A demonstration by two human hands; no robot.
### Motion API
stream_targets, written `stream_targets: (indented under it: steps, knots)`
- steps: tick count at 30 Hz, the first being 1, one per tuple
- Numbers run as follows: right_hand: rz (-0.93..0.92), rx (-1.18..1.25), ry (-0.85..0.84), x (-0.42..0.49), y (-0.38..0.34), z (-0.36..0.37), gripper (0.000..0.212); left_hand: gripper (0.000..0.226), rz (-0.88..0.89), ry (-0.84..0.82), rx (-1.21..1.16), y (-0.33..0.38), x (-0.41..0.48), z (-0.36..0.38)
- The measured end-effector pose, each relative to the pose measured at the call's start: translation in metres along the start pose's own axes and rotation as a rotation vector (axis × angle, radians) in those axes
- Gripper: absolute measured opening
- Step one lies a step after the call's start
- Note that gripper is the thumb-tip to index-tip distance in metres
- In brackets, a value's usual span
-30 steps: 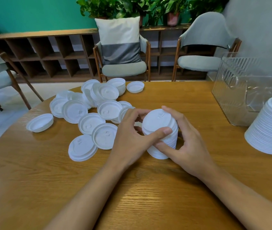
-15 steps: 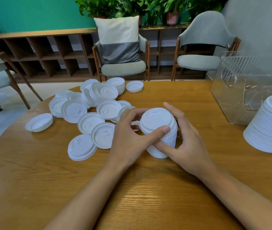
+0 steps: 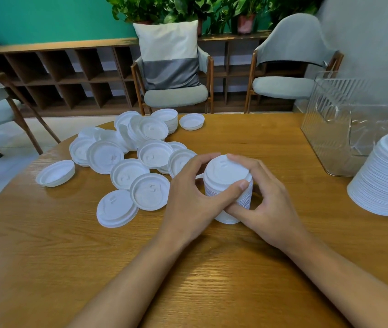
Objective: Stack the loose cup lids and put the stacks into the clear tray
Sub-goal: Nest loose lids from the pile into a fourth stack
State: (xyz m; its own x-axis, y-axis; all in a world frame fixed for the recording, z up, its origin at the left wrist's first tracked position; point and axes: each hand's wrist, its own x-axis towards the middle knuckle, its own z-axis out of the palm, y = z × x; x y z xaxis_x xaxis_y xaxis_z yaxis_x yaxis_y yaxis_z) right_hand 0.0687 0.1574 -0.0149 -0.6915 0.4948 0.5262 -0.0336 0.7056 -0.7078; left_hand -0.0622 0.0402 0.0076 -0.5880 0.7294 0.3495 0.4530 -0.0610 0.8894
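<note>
Clasping a short stack of white cup lids (image 3: 227, 176) between left hand (image 3: 193, 200) and right hand (image 3: 266, 202), fingers curled round it from both sides, left thumb pressed on the top lid's near rim, right fingertips on its far edge. Standing upright near the middle of the round wooden table (image 3: 235, 268), base on the wood. Just to the left, sprawled in a heap, many loose lids (image 3: 126, 172), some face up, some upside down. Well apart to the right, the clear tray (image 3: 330, 129), contents hard to read through the ribbed walls; in front of it, a much taller stack (image 3: 387, 181). Probably squaring and pressing the stack together. Next, likely: freeing one hand for more loose lids, or lifting across to the tray with an even squeeze, kept level against fanning.
</note>
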Motion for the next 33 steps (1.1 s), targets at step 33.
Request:
stream_targets:
  steps: [33]
  knots:
    - [0.127,-0.058,-0.038,0.002,0.003,-0.012,0.079,0.022,0.283,-0.049,0.672,-0.049,0.024,-0.039]
